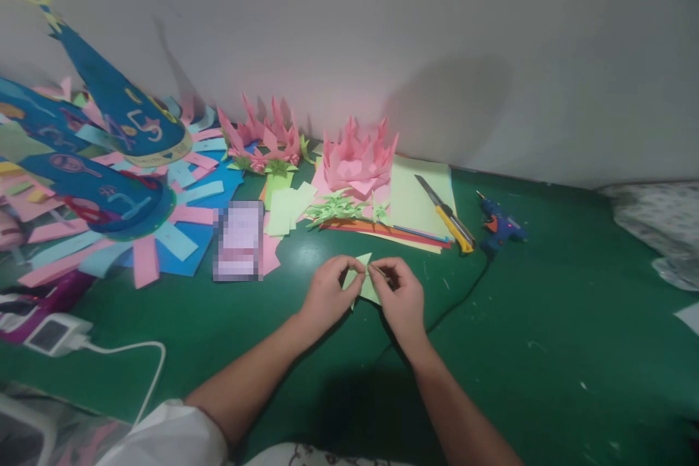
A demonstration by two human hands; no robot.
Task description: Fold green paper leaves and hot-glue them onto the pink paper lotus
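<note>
A small piece of light green paper (369, 291) is pinched between my two hands, just above the green table (524, 371). My left hand (334, 287) grips its left side between thumb and fingers. On the other side my right hand (400, 298) has thumb and forefinger closed on the paper near its top. The paper looks folded, with pointed corners sticking out; its middle is partly hidden by my fingers. Beyond my hands lie folded green paper leaves (336, 208) and a pink paper flower (357, 164).
A yellow utility knife (451, 222) lies blade out on stacked paper. Right of it is a blue glue gun (501, 226) with a trailing cord. Leftward are loose green sheets (287, 210), a blurred phone (238, 240), another pink flower (267, 138) and blue cone hats (117, 98).
</note>
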